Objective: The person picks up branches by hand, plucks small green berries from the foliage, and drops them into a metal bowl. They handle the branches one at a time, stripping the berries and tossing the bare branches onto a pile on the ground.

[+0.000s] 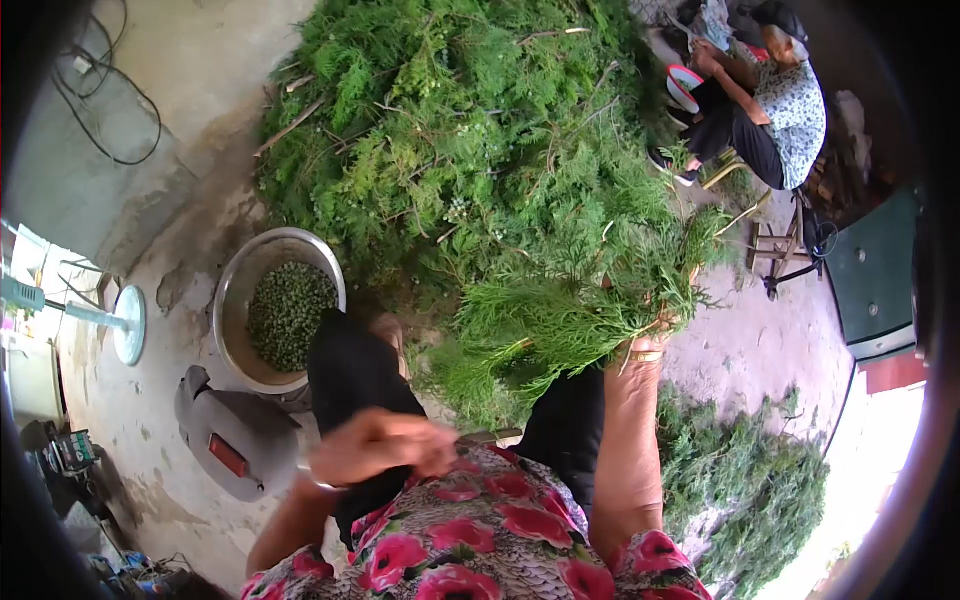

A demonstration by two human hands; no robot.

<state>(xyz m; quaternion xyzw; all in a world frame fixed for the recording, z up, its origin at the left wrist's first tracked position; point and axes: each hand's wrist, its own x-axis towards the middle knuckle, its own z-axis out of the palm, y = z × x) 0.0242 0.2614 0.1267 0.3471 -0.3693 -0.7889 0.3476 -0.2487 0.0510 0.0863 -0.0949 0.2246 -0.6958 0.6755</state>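
Note:
My right hand, with a bracelet at the wrist, is closed around the stem end of a leafy evergreen branch. The branch's feathery sprays spread leftward over my knees. Close to my lap is my left hand, somewhat blurred, its fingers curled together; whatever may be in them is hidden. Beyond my left knee stands a wide metal basin, partly filled with small round green cones or berries. A large heap of cut evergreen branches lies on the floor in front of me.
At the far right another person sits low, holding a red-rimmed bowl. More cut greenery lies to my right. On the left are a grey bag-like object, a pale green fan and a black cable.

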